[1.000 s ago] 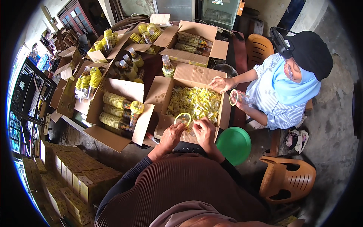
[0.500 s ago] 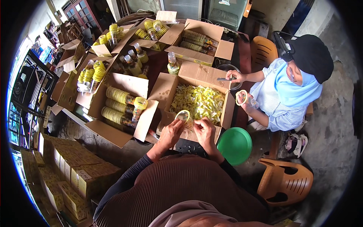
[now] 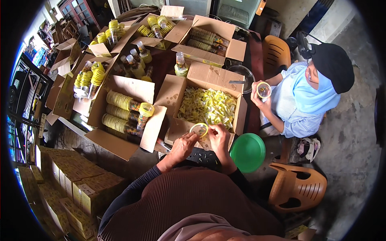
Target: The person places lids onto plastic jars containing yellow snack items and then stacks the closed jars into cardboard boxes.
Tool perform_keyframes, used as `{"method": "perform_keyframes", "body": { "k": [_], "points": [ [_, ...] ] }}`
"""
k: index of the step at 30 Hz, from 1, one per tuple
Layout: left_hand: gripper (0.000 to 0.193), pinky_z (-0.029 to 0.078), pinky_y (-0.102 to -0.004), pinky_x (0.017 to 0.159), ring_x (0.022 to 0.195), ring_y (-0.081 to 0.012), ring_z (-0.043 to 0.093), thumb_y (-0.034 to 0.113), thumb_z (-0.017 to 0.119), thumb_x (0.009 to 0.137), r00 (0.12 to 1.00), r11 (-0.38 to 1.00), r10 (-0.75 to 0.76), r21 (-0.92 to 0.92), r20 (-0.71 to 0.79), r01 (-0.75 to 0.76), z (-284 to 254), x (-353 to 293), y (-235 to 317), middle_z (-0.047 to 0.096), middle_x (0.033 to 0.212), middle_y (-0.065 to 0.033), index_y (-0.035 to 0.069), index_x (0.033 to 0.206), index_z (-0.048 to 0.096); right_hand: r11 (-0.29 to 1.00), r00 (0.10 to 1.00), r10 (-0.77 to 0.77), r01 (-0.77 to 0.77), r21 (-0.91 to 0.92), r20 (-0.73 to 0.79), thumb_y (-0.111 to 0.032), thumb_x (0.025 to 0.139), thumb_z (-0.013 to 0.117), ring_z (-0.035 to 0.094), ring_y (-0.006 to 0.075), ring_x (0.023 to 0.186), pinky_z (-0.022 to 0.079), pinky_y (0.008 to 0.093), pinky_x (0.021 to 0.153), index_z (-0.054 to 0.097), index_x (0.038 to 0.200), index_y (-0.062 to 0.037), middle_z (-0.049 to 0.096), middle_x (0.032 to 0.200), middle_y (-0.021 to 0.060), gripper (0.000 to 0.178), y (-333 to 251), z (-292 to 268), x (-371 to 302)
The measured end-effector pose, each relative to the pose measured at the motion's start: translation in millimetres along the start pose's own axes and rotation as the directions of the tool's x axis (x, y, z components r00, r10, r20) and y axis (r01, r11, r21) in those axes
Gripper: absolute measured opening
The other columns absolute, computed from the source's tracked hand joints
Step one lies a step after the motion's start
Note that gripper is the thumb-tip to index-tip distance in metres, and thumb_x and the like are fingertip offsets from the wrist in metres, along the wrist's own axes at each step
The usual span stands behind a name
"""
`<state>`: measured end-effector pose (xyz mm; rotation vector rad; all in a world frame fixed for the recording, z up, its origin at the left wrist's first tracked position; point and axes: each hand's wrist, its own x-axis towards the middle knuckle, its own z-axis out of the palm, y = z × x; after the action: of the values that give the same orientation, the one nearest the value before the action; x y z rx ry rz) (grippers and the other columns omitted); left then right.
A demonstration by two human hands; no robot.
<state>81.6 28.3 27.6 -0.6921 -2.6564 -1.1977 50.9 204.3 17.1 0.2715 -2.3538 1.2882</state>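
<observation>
Between my two hands is a clear plastic cup with a yellow rim (image 3: pixel 199 129), its mouth tilted up toward me. My left hand (image 3: pixel 183 147) grips its left side, fingers closed around the wall. On the other side, my right hand (image 3: pixel 219 139) pinches near the rim with bent fingers. The cup is above the near flap of an open cardboard box (image 3: pixel 240 116) full of small yellow-and-white packets (image 3: pixel 209 105). What lies inside the cup is too small to make out.
Left stands a box of stacked yellow-rimmed cups (image 3: pixel 119 99); more cup boxes are behind. A green plastic basin (image 3: pixel 248 152) sits at right. Across from it, a co-worker (image 3: pixel 299 96) holds another cup (image 3: pixel 264 90), beside a knife (image 3: pixel 236 82) and dark bowl (image 3: pixel 247 72). An orange chair (image 3: pixel 297 186) stands lower right.
My hands and the cup have shifted slightly right. The co-worker has brought both hands to the cup and turned its mouth; the knife, previously in one hand, now appears apart from it.
</observation>
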Motion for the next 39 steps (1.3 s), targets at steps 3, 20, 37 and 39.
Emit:
{"method": "perform_keyframes", "body": {
  "k": [3,20,37,39],
  "points": [
    [0.011,0.051,-0.0414,0.069,0.083,-0.0334,0.061,0.010,0.055,0.089,1.000,0.998,-0.027,0.051,-0.014,0.028,-16,8,-10,0.061,0.091,-0.0124,0.004,0.099,0.058,0.995,0.997,0.068,-0.065,0.077,-0.036,0.006,0.074,0.068,0.060,0.0241,0.064,0.047,0.0315,0.055,0.063,0.088,-0.0018,0.058,0.075,0.0108,0.016,-16,1,0],
    [0.021,0.054,-0.0418,0.076,0.091,-0.0361,0.062,0.009,0.058,0.087,0.959,0.966,0.259,-0.058,0.116,-0.253,-45,31,-52,0.061,0.108,-0.0163,0.004,0.107,0.058,0.992,0.983,0.061,-0.079,-0.098,-0.173,0.002,0.075,0.069,0.059,0.0282,0.062,0.046,0.0358,0.056,0.063,0.085,-0.0004,0.055,0.072,0.0120,0.012,-45,30,14],
    [0.014,0.052,-0.0423,0.056,0.071,-0.0352,0.064,0.015,0.058,0.089,0.966,0.972,0.234,-0.035,0.112,-0.231,-45,47,-24,0.063,0.095,-0.0132,0.006,0.100,0.060,0.923,0.954,-0.064,-0.055,-0.381,-0.292,-0.002,0.075,0.071,0.058,0.0285,0.069,0.047,0.0364,0.059,0.062,0.083,-0.0035,0.056,0.074,0.0093,0.012,-71,19,-15],
    [0.015,0.052,-0.0416,0.055,0.070,-0.0342,0.064,0.015,0.058,0.090,0.944,0.957,0.288,-0.068,0.162,-0.281,-39,44,-21,0.062,0.094,-0.0120,0.007,0.102,0.060,0.934,0.953,-0.025,-0.085,-0.348,-0.301,-0.001,0.075,0.071,0.059,0.0281,0.068,0.048,0.0359,0.058,0.062,0.084,-0.0027,0.056,0.074,0.0099,0.012,-61,14,-10]
  ]
}}
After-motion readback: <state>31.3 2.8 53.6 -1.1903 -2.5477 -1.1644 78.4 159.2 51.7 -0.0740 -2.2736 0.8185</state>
